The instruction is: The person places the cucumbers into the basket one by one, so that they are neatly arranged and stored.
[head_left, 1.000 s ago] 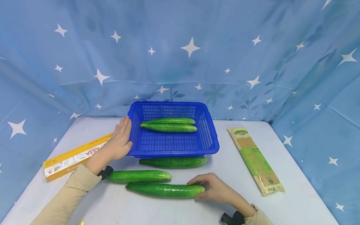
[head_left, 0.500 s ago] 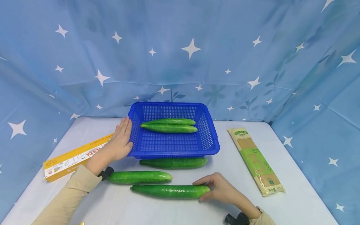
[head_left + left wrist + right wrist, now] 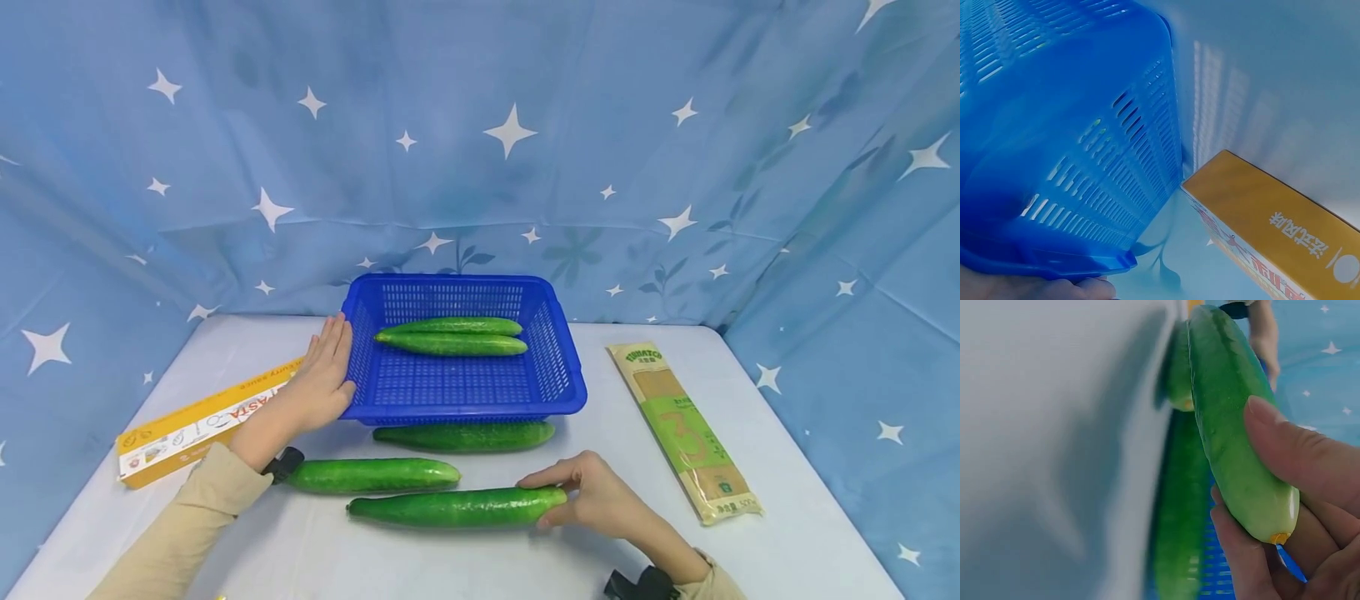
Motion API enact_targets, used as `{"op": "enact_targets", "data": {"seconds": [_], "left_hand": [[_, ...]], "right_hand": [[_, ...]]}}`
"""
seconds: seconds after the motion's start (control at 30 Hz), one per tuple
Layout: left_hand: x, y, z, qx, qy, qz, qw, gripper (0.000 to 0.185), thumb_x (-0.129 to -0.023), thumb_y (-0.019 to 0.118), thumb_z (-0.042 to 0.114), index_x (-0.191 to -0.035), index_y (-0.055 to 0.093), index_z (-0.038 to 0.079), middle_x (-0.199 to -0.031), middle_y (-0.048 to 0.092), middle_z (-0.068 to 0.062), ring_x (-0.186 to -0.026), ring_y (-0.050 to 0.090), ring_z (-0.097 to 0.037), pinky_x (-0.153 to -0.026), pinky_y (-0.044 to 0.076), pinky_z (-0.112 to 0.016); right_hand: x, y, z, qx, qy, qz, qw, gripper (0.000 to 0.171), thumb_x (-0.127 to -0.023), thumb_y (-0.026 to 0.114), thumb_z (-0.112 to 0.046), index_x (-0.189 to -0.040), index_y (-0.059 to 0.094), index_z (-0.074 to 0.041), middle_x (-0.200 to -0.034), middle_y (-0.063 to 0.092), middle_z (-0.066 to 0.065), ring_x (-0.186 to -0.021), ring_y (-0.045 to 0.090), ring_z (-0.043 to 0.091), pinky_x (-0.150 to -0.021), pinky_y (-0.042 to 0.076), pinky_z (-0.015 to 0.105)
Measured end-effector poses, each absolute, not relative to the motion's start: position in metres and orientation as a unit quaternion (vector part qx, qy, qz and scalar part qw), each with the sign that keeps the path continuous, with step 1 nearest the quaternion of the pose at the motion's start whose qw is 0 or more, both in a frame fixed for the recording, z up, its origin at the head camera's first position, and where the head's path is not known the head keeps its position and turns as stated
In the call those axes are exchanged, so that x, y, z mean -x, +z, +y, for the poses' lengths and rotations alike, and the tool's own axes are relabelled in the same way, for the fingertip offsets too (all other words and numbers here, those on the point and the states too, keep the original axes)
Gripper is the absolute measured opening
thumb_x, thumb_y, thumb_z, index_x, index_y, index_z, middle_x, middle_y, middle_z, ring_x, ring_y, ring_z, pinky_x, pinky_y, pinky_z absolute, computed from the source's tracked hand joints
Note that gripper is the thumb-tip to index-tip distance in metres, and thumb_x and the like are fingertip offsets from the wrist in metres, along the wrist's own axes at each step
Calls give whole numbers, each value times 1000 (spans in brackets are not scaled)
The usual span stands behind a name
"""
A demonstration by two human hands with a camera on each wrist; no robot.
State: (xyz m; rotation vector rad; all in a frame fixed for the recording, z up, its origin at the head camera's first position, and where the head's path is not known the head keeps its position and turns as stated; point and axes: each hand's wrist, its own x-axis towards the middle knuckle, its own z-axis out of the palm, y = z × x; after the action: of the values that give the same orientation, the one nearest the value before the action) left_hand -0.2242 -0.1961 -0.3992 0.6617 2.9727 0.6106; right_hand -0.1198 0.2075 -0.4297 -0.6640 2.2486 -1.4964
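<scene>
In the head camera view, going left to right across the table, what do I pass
Yellow pasta box → left hand → blue basket → right hand holding the nearest cucumber → green spaghetti packet.

Bright even light, soft shadows; wrist views blurred

Yellow box [image 3: 201, 421]: laid on the white table [image 3: 787, 517], left side.
Pasta packet [image 3: 684, 430]: laid flat at the right.
Starred blue cloth [image 3: 480, 125]: hung behind.
</scene>
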Motion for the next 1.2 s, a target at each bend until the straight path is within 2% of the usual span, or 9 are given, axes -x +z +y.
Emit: {"op": "enact_targets", "data": {"seconds": [0.3, 0.57, 0.67, 0.77, 0.83, 0.9, 0.97, 1.07, 1.2], "left_hand": [[224, -400, -196, -213, 201, 956, 14, 77, -95, 41, 9, -152, -6, -13, -160, -20, -26, -147, -20, -37, -118, -4, -58], [225, -402, -198, -217, 198, 956, 10, 77, -97, 42, 9, -152, -7, -12, -160, -19, -27, -147, -21, -37, -118, -4, -59], [226, -403, -198, -221, 198, 955, 10, 78, -95, 44, 7, -152, -6, -12, -160, -18, -27, -147, -20, -38, -118, -4, -58], [226, -404, -199, -222, 198, 955, 12, 77, -96, 43, 7, -152, -5, -12, -160, -18, -27, -147, -21, -37, -118, -5, -58], [226, -404, -198, -217, 199, 956, 14, 76, -95, 42, 7, -152, -6, -12, -160, -19, -26, -147, -23, -35, -118, -5, -58], [226, -404, -199, -215, 196, 957, 15, 74, -97, 40, 9, -152, -5, -12, -160, -20, -25, -147, -23, -35, -118, -5, -58], [226, -404, -198, -213, 196, 957, 17, 74, -97, 40, 9, -152, -6, -12, -160, -20, -25, -147, -22, -36, -118, -5, -58], [225, -404, -198, -212, 197, 957, 15, 76, -97, 41, 10, -153, -5, -12, -160, -19, -26, -147, -21, -36, -118, -4, -58], [225, -404, -197, -211, 198, 957, 12, 77, -96, 42, 10, -153, -5, -12, -160, -17, -26, -147, -20, -36, -118, -3, -59]], "right_hand": [[130, -388, 209, 248, -507, 809, 163, 42, -72, 85, -5, -113, 76, -4, -105, 75, 5, -95, 69, 14, -75, 57, 29], [162, -341, 211, 274, -472, 831, 108, 41, -74, 84, -3, -115, 75, -5, -111, 74, 7, -100, 69, 14, -79, 57, 30], [176, -323, 212, 247, -462, 846, 98, 42, -74, 85, -6, -115, 76, -10, -113, 73, 5, -80, 68, 10, -69, 54, 25], [190, -308, 211, 205, -452, 863, 94, 41, -74, 86, -9, -114, 77, -18, -115, 73, 2, -52, 45, 9, -55, 43, 25], [201, -301, 209, 182, -457, 865, 97, 42, -75, 85, -10, -115, 77, -20, -118, 72, 2, -48, 43, 11, -54, 41, 26], [214, -297, 206, 170, -458, 867, 95, 42, -75, 85, -11, -116, 77, -20, -119, 71, 1, -60, 56, 11, -59, 47, 27], [227, -295, 204, 164, -461, 867, 95, 43, -76, 85, -10, -117, 76, -18, -120, 71, 1, -88, 67, 15, -75, 55, 33], [247, -296, 200, 158, -449, 875, 92, 45, -76, 85, -11, -120, 75, -17, -122, 70, 3, -124, 57, 20, -98, 50, 45], [272, -308, 194, 148, -451, 874, 106, 46, -77, 83, -7, -121, 74, -14, -126, 68, 6, -131, 50, 27, -106, 42, 52]]}}
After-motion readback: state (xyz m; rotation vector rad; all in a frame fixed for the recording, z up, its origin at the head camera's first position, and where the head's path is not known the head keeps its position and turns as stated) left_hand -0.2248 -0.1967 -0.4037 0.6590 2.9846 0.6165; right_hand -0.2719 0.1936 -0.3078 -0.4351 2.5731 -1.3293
